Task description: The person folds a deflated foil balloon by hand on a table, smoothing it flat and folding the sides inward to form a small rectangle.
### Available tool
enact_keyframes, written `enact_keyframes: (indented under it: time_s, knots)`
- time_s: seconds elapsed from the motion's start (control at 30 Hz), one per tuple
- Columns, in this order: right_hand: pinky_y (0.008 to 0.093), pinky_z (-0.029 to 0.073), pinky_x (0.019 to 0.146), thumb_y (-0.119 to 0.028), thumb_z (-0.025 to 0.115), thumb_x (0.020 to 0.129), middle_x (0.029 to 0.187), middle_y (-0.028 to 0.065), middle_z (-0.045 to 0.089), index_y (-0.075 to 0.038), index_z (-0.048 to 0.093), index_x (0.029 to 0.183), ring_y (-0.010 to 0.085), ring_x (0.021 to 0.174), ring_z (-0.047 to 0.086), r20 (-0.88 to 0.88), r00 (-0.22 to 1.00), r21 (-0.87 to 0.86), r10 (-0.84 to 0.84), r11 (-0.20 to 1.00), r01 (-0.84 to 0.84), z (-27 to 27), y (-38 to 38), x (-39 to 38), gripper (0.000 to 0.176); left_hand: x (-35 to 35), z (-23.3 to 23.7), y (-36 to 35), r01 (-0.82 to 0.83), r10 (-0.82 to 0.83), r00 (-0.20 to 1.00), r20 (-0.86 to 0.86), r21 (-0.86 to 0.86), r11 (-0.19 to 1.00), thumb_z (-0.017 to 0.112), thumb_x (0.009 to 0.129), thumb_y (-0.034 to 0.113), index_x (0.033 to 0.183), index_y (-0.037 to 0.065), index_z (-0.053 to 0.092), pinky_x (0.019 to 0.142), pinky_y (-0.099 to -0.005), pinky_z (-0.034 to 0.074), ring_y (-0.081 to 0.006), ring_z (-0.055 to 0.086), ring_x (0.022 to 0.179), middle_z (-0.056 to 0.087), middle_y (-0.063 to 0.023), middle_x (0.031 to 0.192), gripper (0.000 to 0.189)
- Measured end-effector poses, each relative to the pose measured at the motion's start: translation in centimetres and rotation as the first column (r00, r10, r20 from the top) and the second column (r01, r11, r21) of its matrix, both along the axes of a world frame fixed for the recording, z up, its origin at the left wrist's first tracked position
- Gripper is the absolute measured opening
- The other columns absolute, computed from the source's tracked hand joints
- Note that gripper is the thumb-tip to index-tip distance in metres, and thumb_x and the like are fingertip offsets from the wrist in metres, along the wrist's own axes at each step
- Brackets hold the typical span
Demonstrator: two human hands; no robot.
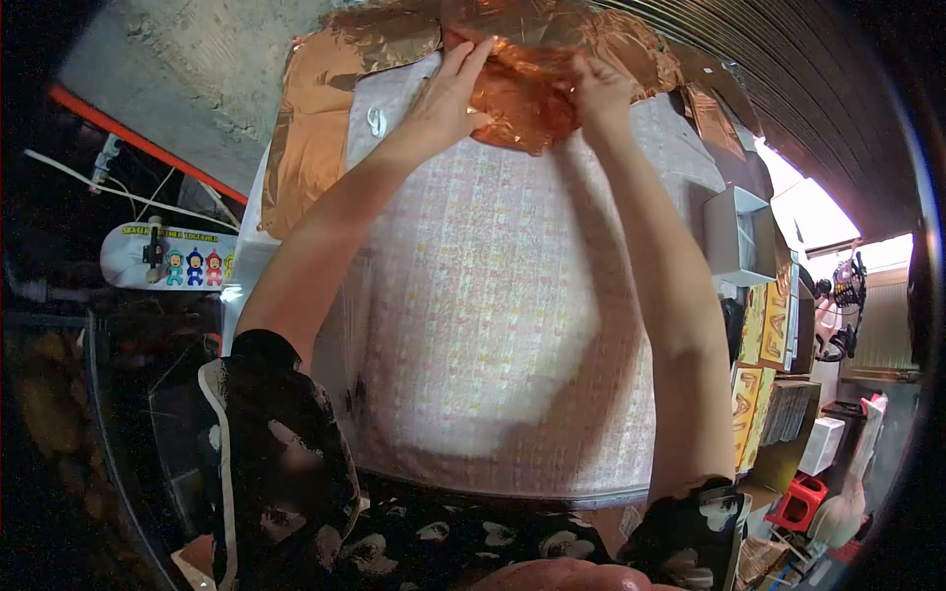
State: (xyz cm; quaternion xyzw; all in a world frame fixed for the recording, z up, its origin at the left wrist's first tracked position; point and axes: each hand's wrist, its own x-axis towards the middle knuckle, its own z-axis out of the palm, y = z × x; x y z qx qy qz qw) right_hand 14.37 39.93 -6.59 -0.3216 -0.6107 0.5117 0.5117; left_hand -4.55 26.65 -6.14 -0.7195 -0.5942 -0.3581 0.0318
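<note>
A crumpled, shiny copper-coloured foil piece [527, 103] lies at the far end of the cloth-covered table [493, 295]. My left hand [448, 103] rests at its left edge, fingers stretched out and thumb apart, both touching the foil. At the right edge, my right hand [601, 94] has its fingers closed on the foil; it is slightly blurred. Behind and between the hands, more copper foil [315, 123] spreads around the back and left of the table. Where the foil piece ends and the sheets behind begin is hard to make out.
An open white box [739, 236] stands at the table's right edge. Beside it are yellow printed boxes [751, 404] and a red stool [798, 500]. To the left is a skateboard [168, 256] with cartoon figures. A small white loop [375, 121] lies near my left hand.
</note>
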Motion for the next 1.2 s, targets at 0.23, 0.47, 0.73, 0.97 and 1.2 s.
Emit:
enact_keyframes:
  time_s: [0.23, 0.47, 0.73, 0.97, 1.2]
  knots:
    - [0.0219, 0.051, 0.070, -0.021, 0.065, 0.103, 0.090, -0.0019, 0.072, 0.000, 0.072, 0.111, 0.0063, 0.080, 0.063, -0.138, 0.972, 0.164, 0.192, 0.972, -0.169, 2.8, 5.8, 3.5, 0.023, 2.4, 1.2, 4.3, -0.074, 0.041, 0.987, -0.156, -0.217, 0.973, 0.074, 0.089, 0.020, 0.147, 0.003, 0.047, 0.110, -0.0506, 0.041, -0.0374, 0.045, 0.140, 0.050, -0.0219, 0.146, 0.066]
    - [0.0219, 0.039, 0.062, -0.023, 0.069, 0.101, 0.084, -0.0067, 0.067, -0.002, 0.076, 0.101, 0.0037, 0.071, 0.053, 0.117, 0.983, 0.361, 0.140, 0.916, -0.173, 7.4, -0.2, 6.9, 0.022, 4.5, -2.8, 13.0, -0.254, 0.166, 0.936, -0.312, -0.266, 0.930, 0.039, 0.098, 0.070, 0.158, 0.019, 0.037, 0.120, -0.0639, 0.018, -0.0353, 0.030, 0.151, 0.035, -0.0146, 0.163, 0.079]
    - [0.0458, 0.037, 0.118, -0.017, 0.069, 0.098, 0.121, 0.0129, 0.074, -0.005, 0.077, 0.115, 0.0238, 0.128, 0.063, 0.548, 0.750, 0.111, 0.371, 0.856, -0.505, 7.3, -16.9, 16.9, 0.022, 4.4, -0.2, 8.5, 0.344, -0.348, 0.937, 0.004, 0.142, 0.928, 0.067, 0.090, 0.045, 0.124, 0.021, 0.073, 0.097, -0.0464, 0.050, -0.0265, 0.067, 0.108, 0.071, -0.0085, 0.121, 0.042]
    - [0.0494, 0.039, 0.116, -0.013, 0.068, 0.097, 0.116, 0.0110, 0.075, -0.004, 0.074, 0.114, 0.0297, 0.126, 0.064, 0.478, 0.713, -0.007, 0.513, 0.814, -0.581, 2.8, -27.5, 21.5, 0.020, -7.2, -6.1, 14.4, -0.008, 0.029, 0.925, -0.379, 0.056, 0.998, 0.066, 0.094, 0.049, 0.129, 0.019, 0.070, 0.096, -0.0444, 0.056, -0.0344, 0.067, 0.111, 0.071, -0.0110, 0.121, 0.047]
    - [0.0489, 0.041, 0.115, -0.007, 0.070, 0.094, 0.113, 0.0134, 0.075, -0.002, 0.073, 0.113, 0.0326, 0.120, 0.067, 0.632, 0.719, 0.162, 0.289, 0.858, -0.487, 2.1, -35.1, 23.1, 0.020, -11.9, 2.5, 1.7, -0.208, 0.199, 0.977, -0.070, -0.476, 0.855, 0.063, 0.098, 0.049, 0.113, 0.004, 0.069, 0.074, -0.0470, 0.059, -0.0317, 0.072, 0.074, 0.072, -0.0156, 0.085, 0.048]
